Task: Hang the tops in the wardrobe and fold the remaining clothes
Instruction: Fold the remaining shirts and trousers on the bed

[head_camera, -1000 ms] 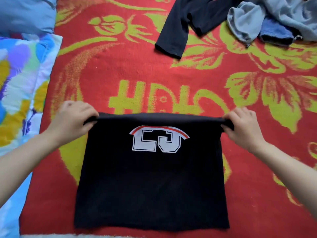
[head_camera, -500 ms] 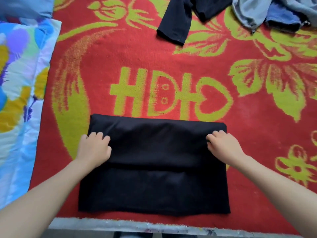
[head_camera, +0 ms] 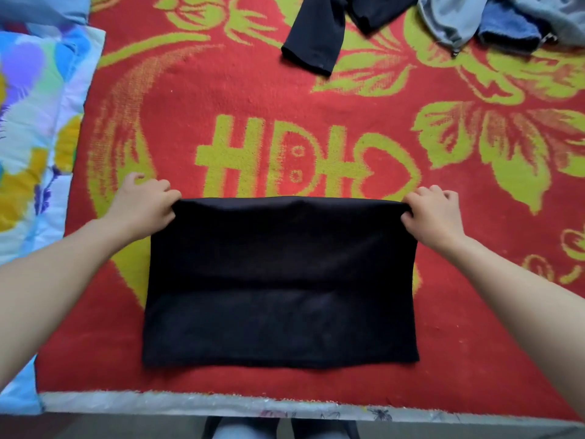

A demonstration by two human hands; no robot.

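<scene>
Right, both hands are on the folded black cloth garment (head_camera: 281,280), which lies on the red woven blanket (head_camera: 221,83) with yellow-green flowers, just on the near side of the big yellow-green lettering (head_camera: 300,160) at the blanket's middle. The left hand (head_camera: 144,205) has the garment's far left corner, fingers (head_camera: 164,191) curled over the top edge and pinching the fabric. The right hand (head_camera: 432,213) mirrors it at the far right corner, fingers (head_camera: 421,198) bunched tight round the cloth. That far edge runs straight between the two hands, just at the foot of the lettering. A crease crosses the garment about halfway down, and the near half lies flat. Beyond the lettering, slightly to its right, a black long sleeve (head_camera: 313,42) trails onto the blanket. Further right of the lettering sits a heap of grey clothes (head_camera: 449,20) with a blue fabric piece (head_camera: 509,30) among them. Well left of the lettering lies a pillow in blue, white and yellow print (head_camera: 28,122).
</scene>
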